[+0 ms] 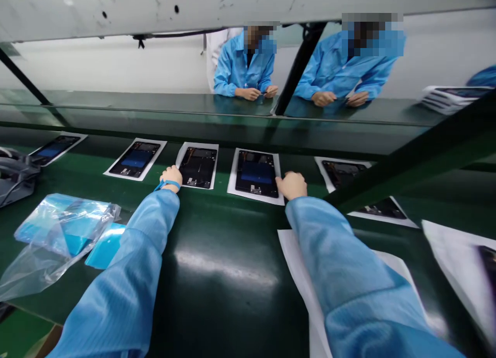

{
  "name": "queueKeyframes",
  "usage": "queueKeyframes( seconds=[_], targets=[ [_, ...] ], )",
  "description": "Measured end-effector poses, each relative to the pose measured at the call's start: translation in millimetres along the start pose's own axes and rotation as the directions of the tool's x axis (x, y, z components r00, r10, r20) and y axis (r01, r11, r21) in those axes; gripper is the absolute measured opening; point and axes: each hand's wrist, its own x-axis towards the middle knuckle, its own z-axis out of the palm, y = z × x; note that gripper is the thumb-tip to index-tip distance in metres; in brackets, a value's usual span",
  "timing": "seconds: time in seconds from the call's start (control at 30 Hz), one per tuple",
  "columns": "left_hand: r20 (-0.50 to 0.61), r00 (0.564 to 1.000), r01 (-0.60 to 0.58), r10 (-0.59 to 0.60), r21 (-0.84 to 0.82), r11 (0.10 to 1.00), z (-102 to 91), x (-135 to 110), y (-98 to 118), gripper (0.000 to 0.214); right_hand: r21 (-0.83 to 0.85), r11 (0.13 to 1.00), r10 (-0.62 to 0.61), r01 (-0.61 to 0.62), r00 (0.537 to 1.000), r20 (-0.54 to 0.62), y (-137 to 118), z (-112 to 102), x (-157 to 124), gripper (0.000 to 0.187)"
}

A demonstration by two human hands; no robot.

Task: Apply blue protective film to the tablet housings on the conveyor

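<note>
Dark flat device [198, 167] lies in a row with others like it, just beside the left hand [171, 177], on a white sheet [216, 178] of its own. No blue panel shows on it, whereas the neighbouring device [253, 173] by the right hand [293, 185] has a broad blue area across its middle, as do the two devices farther left, one nearer [135, 159] and one at the far end [56, 147]. Judging by that, those three look further along than the plain one. Beyond the right hand, a slanting strut [411, 159] crosses another device [343, 171], so whether it carries blue cannot be told.

Left fingers curl at the near device's left edge; the right thumb meets the right edge of its neighbour's sheet, other fingers bent. Whether either hand really grips cannot be made out.

For moving, green bench [217, 234] stretches between the forearms. The strut hems in the right arm, which lies over loose white paper [289, 247]. Left of the other sleeve are a clear bag [42, 260] and glossy blue sheets [104, 247]; a raised ledge [155, 121] bounds the far side.
</note>
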Motion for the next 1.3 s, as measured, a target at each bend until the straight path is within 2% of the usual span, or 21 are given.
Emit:
queueKeyframes(
  seconds=[0.07,0.17,0.3,0.37,0.43,0.57,0.7,0.8,0.9,1.0,1.17,1.3],
  targets=[
    [0.0,1.0,0.02,-0.02,-0.066,0.998,-8.5,0.9,3.2,0.041,0.038,0.999,-0.032,0.032,0.999,-0.011,-14.4,2.4,-15.6,0.037],
    [0.007,0.999,0.052,-0.052,-0.208,0.977,-24.3,0.8,5.6,0.04,0.166,0.978,-0.145,0.127,0.984,0.106,-43.4,19.7,-49.0,0.032],
    [0.044,0.994,0.106,-0.096,-0.413,0.905,-43.0,-17.5,-1.7,0.034,0.394,0.893,-0.337,0.217,0.903,0.268,-82.3,51.3,-104.7,0.034],
    [0.053,0.992,0.129,-0.118,-0.494,0.86,-50.0,-38.6,-11.5,0.033,0.479,0.848,-0.399,0.228,0.869,0.292,-97.1,60.1,-129.5,0.036],
    [0.058,0.992,0.128,-0.115,-0.558,0.82,-56.3,-66.7,-26.5,0.029,0.544,0.809,-0.43,0.223,0.855,0.288,-107.7,62.7,-149.0,0.04],
    [0.065,0.998,0.038,0.004,-0.626,0.779,-67.2,-133.6,-72.9,0.013,0.633,0.757,-0.414,0.165,0.869,0.269,-115.9,57.6,-181.6,0.044],
    [0.073,0.983,-0.094,0.167,-0.578,0.811,-78.7,-197.4,-124.9,0.021,0.702,0.711,-0.376,0.038,0.864,0.334,-103.3,46.4,-229.2,0.044],
    [0.067,0.961,-0.217,0.269,-0.425,0.879,-91.9,-223.2,-151.3,0.028,0.74,0.665,-0.362,-0.102,0.823,0.438,-80.3,32.9,-265.7,0.046],
    [0.016,0.965,-0.254,0.262,-0.203,0.946,-103.3,-216.3,-170.5,0.031,0.74,0.627,-0.325,-0.244,0.781,0.533,-52.9,20.1,-285.4,0.046],
    [0.05,0.972,-0.229,0.23,-0.036,0.973,-108.4,-193.3,-186.6,0.033,0.71,0.615,-0.258,-0.344,0.763,0.593,-29.8,10.8,-295.8,0.045],
    [0.19,0.953,-0.252,0.236,0.065,0.966,-108.1,-166.1,-197.3,0.03,0.661,0.62,-0.131,-0.423,0.775,0.619,-11.4,2.6,-307.3,0.048],
    [0.244,0.936,-0.283,0.255,0.087,0.955,-110.1,-159.6,-199.2,0.043,0.625,0.663,-0.083,-0.411,0.789,0.608,-7.3,1.5,-306.6,0.051]
  ],
)
